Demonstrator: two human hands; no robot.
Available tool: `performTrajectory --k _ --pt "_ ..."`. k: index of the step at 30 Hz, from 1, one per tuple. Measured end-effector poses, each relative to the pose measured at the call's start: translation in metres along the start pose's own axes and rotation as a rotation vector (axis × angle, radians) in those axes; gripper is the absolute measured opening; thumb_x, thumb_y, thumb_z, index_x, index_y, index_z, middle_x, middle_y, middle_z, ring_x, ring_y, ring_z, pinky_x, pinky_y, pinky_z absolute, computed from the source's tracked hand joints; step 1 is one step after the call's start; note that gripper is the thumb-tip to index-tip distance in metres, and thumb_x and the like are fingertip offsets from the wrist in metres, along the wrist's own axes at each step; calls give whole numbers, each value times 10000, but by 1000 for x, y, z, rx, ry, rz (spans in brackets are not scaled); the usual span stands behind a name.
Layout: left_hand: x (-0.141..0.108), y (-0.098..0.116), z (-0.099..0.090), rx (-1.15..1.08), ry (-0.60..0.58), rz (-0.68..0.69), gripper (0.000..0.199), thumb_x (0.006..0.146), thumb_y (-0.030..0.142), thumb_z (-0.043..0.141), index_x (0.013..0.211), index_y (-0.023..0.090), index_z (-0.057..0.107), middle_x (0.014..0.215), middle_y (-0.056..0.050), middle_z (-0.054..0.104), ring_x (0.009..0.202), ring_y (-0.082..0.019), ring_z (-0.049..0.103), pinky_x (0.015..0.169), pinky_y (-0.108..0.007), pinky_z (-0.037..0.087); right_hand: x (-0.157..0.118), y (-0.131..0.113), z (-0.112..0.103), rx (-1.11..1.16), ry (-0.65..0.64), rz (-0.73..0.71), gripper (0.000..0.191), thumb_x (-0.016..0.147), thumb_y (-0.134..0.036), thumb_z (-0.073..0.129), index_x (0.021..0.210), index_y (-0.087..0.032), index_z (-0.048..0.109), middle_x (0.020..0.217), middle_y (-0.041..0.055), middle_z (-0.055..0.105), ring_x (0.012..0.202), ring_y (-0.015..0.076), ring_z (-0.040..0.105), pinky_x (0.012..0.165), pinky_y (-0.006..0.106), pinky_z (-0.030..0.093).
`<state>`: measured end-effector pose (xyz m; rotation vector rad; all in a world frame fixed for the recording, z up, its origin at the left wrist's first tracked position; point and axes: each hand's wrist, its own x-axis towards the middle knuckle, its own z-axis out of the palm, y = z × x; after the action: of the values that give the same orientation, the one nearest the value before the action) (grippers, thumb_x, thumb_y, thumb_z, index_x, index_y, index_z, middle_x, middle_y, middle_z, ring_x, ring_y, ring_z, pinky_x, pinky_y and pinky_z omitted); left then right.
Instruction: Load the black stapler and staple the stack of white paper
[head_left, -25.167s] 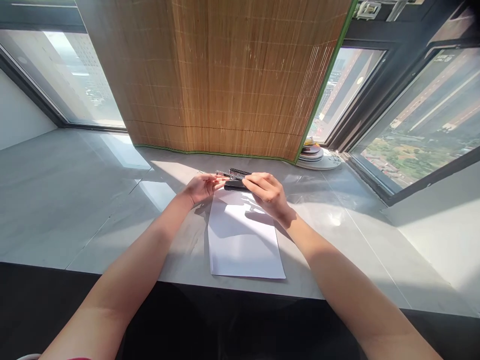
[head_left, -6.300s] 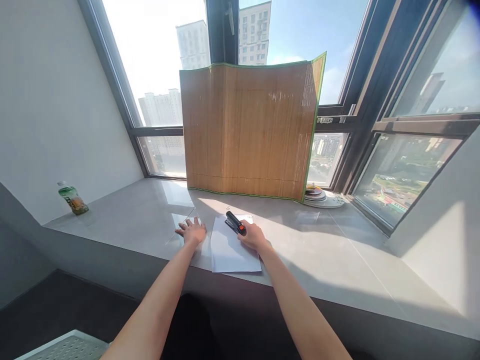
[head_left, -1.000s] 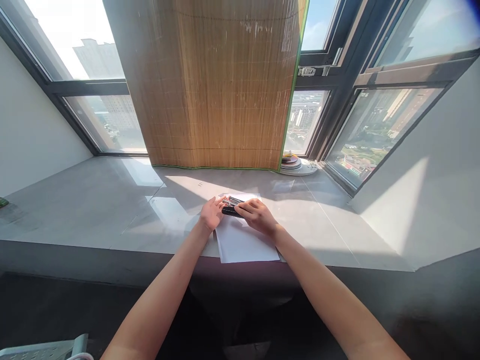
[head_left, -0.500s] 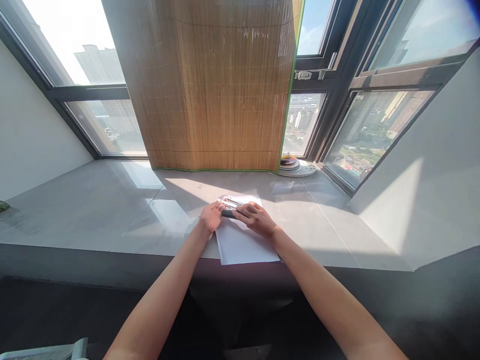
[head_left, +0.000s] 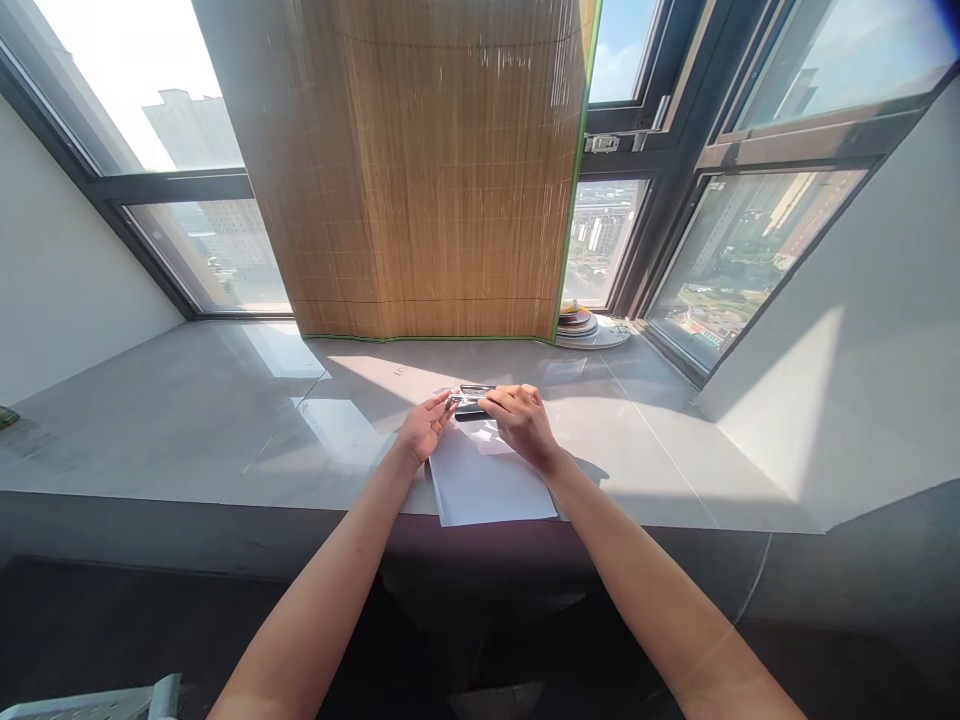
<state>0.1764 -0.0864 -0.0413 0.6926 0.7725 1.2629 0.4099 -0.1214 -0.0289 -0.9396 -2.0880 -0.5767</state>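
Note:
White paper sheets lie on the grey windowsill ledge, their near edge reaching the ledge's front. Over the far part of the paper is a black and silver stapler, lying crosswise. My right hand is wrapped round the stapler's right end from above. At the other end, my left hand has its fingers stretched out close to the stapler's tip and the paper's left edge. Whether those fingertips touch the stapler, I cannot tell.
A bamboo mat with green edging hangs in front of the window. Several stacked plates stand by the right window frame. A small green thing sits at the far left. Below left is a light plastic piece.
My right hand has risen slightly with the stapler, which now lies more level and shows more clearly. My left fingers have drawn a little away from its end.

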Motion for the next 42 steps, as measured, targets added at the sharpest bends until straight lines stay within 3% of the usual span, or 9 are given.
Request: performTrajectory --k 5,10,13,17,23,28,32,35,42 --pt "-2 4 1 -26 97 77 228 932 -7 659 1076 135 764 1405 -142 732 1355 -228 687 1231 -340 498 1 3 1 46 51 169 525 842 85 538 1170 -252 773 1195 40 815 1127 249 677 985 422 367" --pt "-6 6 2 -50 76 160 209 917 5 688 1048 166 705 1437 -139 700 1392 -281 667 1233 -459 498 2 9 3 173 107 559 335 856 -82 645 1102 -234 813 1091 72 828 1003 278 690 1002 457 430" --pt "-8 6 3 -57 -2 222 233 899 74 778 1075 195 687 1394 -132 715 1442 -301 622 1243 -518 466 3 10 2 379 6 794 277 826 -199 747 1081 -264 832 977 41 826 906 268 703 933 435 521" --pt "-10 9 3 -72 -74 302 400 793 262 964 1085 229 693 1305 -100 740 1439 -311 613 1207 -474 460 3 6 0 684 -163 914 313 785 -222 798 1089 -272 852 934 24 825 802 233 728 718 336 587" --pt "-13 14 1 -108 -72 317 641 588 399 1079 1094 277 705 1203 -48 734 1281 -287 687 961 -339 521 0 4 4 822 -248 831 310 775 -216 801 1080 -249 843 989 36 825 895 233 766 751 302 626" --pt "-27 17 9 14 -201 287 638 574 334 1084 1086 272 710 1259 -47 708 1142 -249 729 976 -320 535 0 8 2 734 -243 773 367 831 -306 835 1192 -253 803 1089 65 798 949 235 742 834 359 624" --pt "-36 16 17 162 -339 273 580 575 279 1076 1027 223 718 1257 -60 690 1020 -239 766 1014 -365 558 6 9 -9 604 -14 468 310 907 -390 839 1183 -254 801 1178 101 748 1124 292 652 1045 519 550" --pt "-37 14 20 271 -431 230 572 584 243 1067 1047 194 734 1292 -95 684 960 -241 781 923 -359 587 8 3 -15 689 22 228 217 963 -390 801 1142 -269 824 1168 100 706 1095 275 630 1015 493 555" --pt "-39 14 23 351 -501 178 565 622 260 1050 1092 201 742 1302 -114 690 908 -232 770 754 -303 574 8 -6 -9 806 2 84 103 971 -386 809 965 -294 854 1048 73 692 977 231 623 906 436 566"
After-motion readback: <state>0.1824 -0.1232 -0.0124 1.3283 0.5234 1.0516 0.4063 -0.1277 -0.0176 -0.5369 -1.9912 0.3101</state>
